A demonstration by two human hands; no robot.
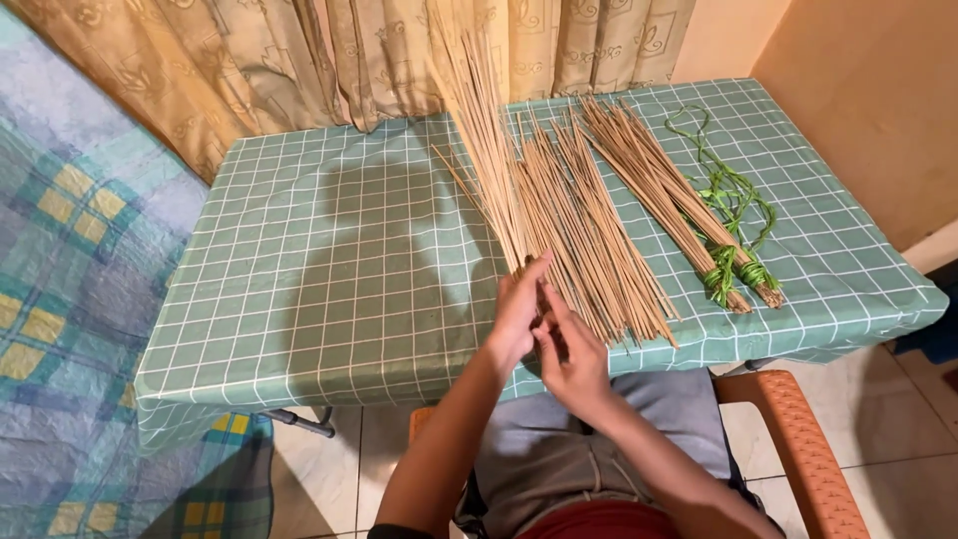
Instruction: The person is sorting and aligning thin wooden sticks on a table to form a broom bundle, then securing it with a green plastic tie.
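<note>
- At the near edge of the worktop (329, 269), seen from the head view, the left hand (517, 311) has its fingers closed around the near ends of a sheaf of thin sticks (477, 120) that fans away toward the curtain (249, 60).
- Right hand (571, 351) lies just beside it, fingers narrow, touching the same stick ends.
- Loose sticks (584, 220) lie right of the sheaf.
- Farther right, two bundles (664, 190) are tied with green strip (733, 205).
</note>
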